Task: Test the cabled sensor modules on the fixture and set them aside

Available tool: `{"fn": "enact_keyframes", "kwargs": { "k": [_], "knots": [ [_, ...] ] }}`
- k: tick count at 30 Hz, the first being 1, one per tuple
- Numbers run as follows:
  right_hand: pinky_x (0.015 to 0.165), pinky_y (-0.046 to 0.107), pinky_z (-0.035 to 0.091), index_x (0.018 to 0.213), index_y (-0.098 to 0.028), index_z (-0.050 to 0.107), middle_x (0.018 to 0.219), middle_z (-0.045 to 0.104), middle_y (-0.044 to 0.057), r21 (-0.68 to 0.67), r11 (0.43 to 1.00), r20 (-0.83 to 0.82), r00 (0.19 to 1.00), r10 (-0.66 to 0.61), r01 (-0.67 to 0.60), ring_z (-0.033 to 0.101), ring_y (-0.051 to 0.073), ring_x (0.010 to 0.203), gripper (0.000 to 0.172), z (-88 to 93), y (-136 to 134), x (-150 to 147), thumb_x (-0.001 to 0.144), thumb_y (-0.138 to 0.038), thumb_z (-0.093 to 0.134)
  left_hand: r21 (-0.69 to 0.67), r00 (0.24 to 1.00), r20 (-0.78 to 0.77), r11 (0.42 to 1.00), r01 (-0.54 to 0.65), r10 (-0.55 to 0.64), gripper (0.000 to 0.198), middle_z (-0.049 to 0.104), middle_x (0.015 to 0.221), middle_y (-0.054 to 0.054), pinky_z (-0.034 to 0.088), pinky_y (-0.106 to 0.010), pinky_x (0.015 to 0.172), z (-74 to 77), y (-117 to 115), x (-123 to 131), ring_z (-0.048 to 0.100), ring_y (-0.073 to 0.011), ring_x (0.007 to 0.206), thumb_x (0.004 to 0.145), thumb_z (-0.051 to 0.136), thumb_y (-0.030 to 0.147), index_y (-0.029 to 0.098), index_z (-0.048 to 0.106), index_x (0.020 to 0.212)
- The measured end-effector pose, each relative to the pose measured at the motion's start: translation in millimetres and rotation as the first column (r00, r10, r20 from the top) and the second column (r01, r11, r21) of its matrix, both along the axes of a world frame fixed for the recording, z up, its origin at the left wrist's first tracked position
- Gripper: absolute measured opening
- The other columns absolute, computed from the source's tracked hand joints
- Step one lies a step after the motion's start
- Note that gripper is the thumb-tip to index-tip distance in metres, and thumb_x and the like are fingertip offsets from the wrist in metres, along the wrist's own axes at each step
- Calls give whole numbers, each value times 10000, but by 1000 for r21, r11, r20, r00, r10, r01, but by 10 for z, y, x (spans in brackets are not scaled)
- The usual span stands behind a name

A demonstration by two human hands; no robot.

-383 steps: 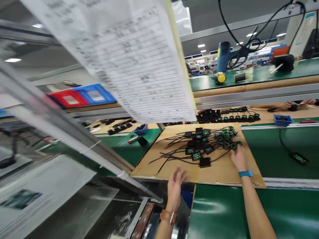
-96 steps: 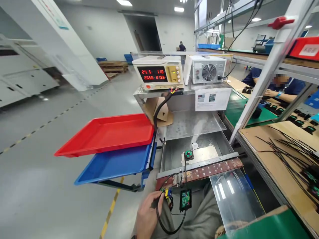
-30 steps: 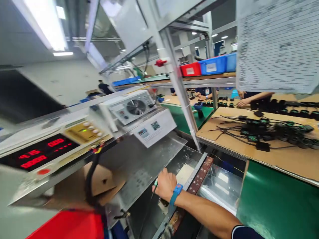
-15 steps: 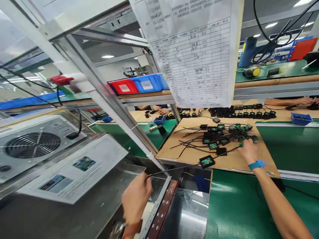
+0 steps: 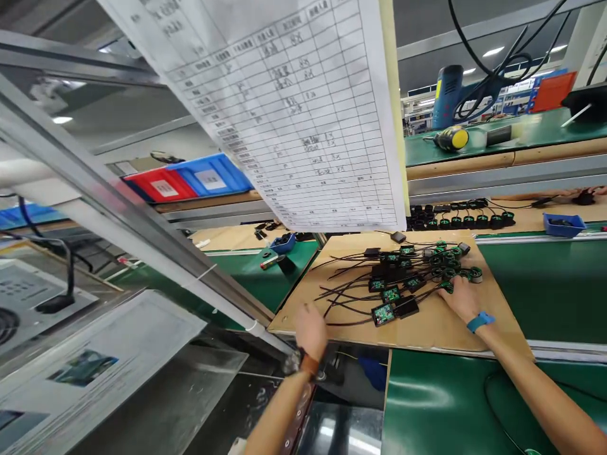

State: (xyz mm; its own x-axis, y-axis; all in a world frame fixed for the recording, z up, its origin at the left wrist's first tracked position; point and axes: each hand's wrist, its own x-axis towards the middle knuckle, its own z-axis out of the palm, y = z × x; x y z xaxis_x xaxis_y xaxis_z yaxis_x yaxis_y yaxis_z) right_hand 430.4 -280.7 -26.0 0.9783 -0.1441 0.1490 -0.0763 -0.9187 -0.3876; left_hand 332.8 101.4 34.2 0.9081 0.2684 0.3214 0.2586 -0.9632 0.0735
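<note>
I see both hands down on the cardboard sheet (image 5: pixel 427 328) in the lower middle of the frame. My left hand (image 5: pixel 310 328) lies at the sheet's near left edge, fingers loosely spread and gripping nothing that I can make out, its fingertips just beside the loose ends of the black wires (image 5: pixel 341 297). My right hand (image 5: pixel 459 298), with a blue wristband (image 5: pixel 480 321), rests flat and open to the right of the heap, its fingertips touching a green coil (image 5: pixel 446 285) at the heap's near right corner. The heap itself sits in the centre of the sheet: I count about five small black modules with green boards showing, the nearest one (image 5: pixel 383 313) lying just left of a plain black box (image 5: pixel 406 306), and roughly eight green ring coils clustered at the upper right of the pile (image 5: pixel 448 259); the tangle is too dense for a firm count. One printed paper sheet (image 5: pixel 303 107) hangs across the upper middle of the frame. Two bins stand on the shelf at the left, one red (image 5: pixel 159 185) and one blue (image 5: pixel 213 174). A further small blue tray (image 5: pixel 563 222) sits at the right edge, and one blue heat gun (image 5: pixel 446 88) stands in the upper right.
</note>
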Motion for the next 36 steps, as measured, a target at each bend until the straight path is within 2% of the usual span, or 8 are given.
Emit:
{"fn": "enact_keyframes", "kwargs": {
  "k": [3, 7, 11, 16, 22, 25, 30, 36],
  "knots": [
    [862, 398, 511, 1319, -81, 454, 1208, 560, 207, 13, 998, 68, 996, 56, -57, 623, 354, 1076, 664, -79, -54, -48, 889, -535, 675, -58, 992, -47, 991, 117, -119, 640, 440, 1517, -278, 415, -369, 1144, -467, -733, -108, 454, -313, 1415, 968, 429, 330, -14, 335, 1499],
    [771, 463, 535, 1577, -121, 103, 1465, 321, 337, -59, 997, 79, 996, -36, 40, 665, 417, 990, 1092, -87, -78, -53, 822, -638, 698, -231, 991, -95, 970, 73, -98, 991, 176, 1631, -322, 288, -675, 1145, -899, -1345, 26, 181, -512, 1501, 845, 602, 620, 69, 226, 1578],
    [808, 501, 519, 1606, -146, 87, 1555, 103, 394, -100, 994, -13, 999, -49, 48, 642, 488, 1053, 1221, -61, -53, 188, 742, -738, 714, -269, 997, -41, 962, 51, -64, 1058, 160, 1608, -375, 226, -697, 1145, -940, -1355, 446, 158, -533, 1497, 814, 591, 693, 27, 250, 1562],
    [912, 520, 471, 1596, -77, 128, 1533, 107, 428, -104, 994, -18, 999, -35, 33, 547, 539, 1200, 1267, -108, -34, 521, 715, -779, 709, -266, 994, -4, 959, 102, -107, 1052, 241, 1593, -351, 250, -637, 1161, -936, -1180, 888, 192, -512, 1493, 794, 601, 703, 38, 290, 1548],
    [919, 469, 462, 1609, -78, 89, 1552, 68, 422, -81, 997, -96, 995, -11, 3, 558, 489, 1213, 1244, -87, -54, 715, 752, -726, 717, -274, 994, 12, 956, 107, -107, 1044, 291, 1570, -347, 228, -612, 1174, -948, -1111, 1279, 220, -514, 1482, 760, 668, 661, 38, 330, 1528],
    [909, 391, 450, 1597, -76, 189, 1544, 201, 386, -103, 989, -183, 979, 90, -110, 562, 413, 1229, 1104, 38, -264, 794, 799, -590, 753, -279, 994, 37, 954, 106, -100, 1041, 319, 1561, -337, 236, -616, 1167, -956, -1088, 1364, 242, -507, 1476, 756, 677, 654, 50, 328, 1528],
    [885, 324, 421, 1351, -115, 579, 1308, 566, 233, -148, 981, -153, 983, 105, -128, 604, 300, 1120, 429, 294, -785, 960, 959, -289, 598, -270, 987, 106, 952, 146, -121, 975, 286, 1578, -329, 205, -593, 1195, -1014, -1084, 1326, 220, -466, 1498, 823, 608, 655, 35, 332, 1524],
    [756, 305, 406, 1180, -103, 609, 1164, 617, 190, -181, 983, -27, 999, 35, -39, 626, 267, 982, 252, 210, -953, 750, 1012, -197, 447, -280, 978, 160, 944, 175, -133, 918, 322, 1561, -326, 225, -605, 1189, -1060, -1095, 1309, 254, -453, 1488, 840, 605, 619, 20, 375, 1496]
  ]
}}
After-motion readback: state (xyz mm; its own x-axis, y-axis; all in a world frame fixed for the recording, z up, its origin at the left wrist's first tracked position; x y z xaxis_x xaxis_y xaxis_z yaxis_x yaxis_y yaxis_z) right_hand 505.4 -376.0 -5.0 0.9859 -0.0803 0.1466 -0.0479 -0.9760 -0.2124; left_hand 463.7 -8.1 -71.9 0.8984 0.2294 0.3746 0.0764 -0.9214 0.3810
